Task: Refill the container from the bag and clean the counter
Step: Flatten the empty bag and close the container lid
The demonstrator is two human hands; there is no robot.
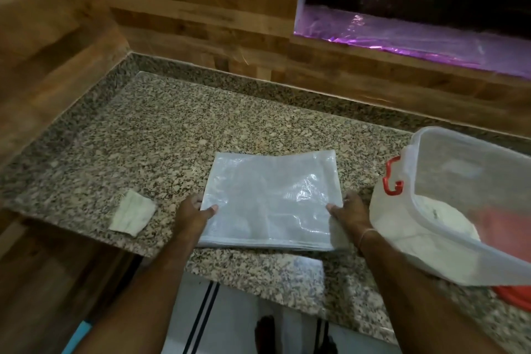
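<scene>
Flat bag (270,198) between left hand (192,216) and right hand (350,217), edges seemingly pinched

Your bag (270,198) was translucent white with a fine weave; counter (161,135) speckled grey-brown granite; container (474,169) clear, red latch (391,181), white powder (431,218); cloth (132,214) off-white; wall (201,8) brown wood-grain.

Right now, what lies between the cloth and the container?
Head view: the folded bag lies between cloth and container, left hand and right hand pinching its side edges.
</scene>
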